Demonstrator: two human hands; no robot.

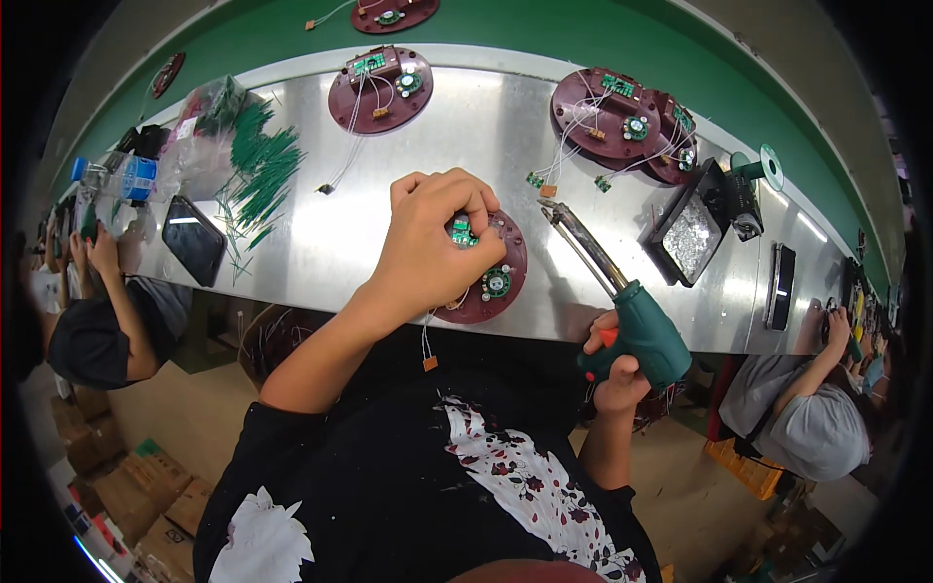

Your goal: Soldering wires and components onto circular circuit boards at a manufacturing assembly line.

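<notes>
My left hand (pixel 428 238) is closed over a maroon round plastic cover (pixel 512 255) at the table's near edge. Its fingers curl round the cover's raised part, where a small green circuit board (pixel 462 231) shows between thumb and fingers; the fingertips are partly hidden. A round green-rimmed part (pixel 498 283) sits on the same cover, and thin wires with a small orange-brown piece (pixel 430 363) hang over the edge. My right hand (pixel 617 384) grips a green soldering gun (pixel 651 335) with a red trigger. The gun's metal tip points up and left, apart from the cover.
More wired maroon covers (pixel 381 102) (pixel 595 121) lie at the far side. Green wires (pixel 264 165), a plastic bag, a bottle (pixel 126 178) and a phone (pixel 191 240) are at left. At right are a black tray (pixel 685 228), a solder spool (pixel 770 167) and another phone (pixel 779 287). People sit on both sides.
</notes>
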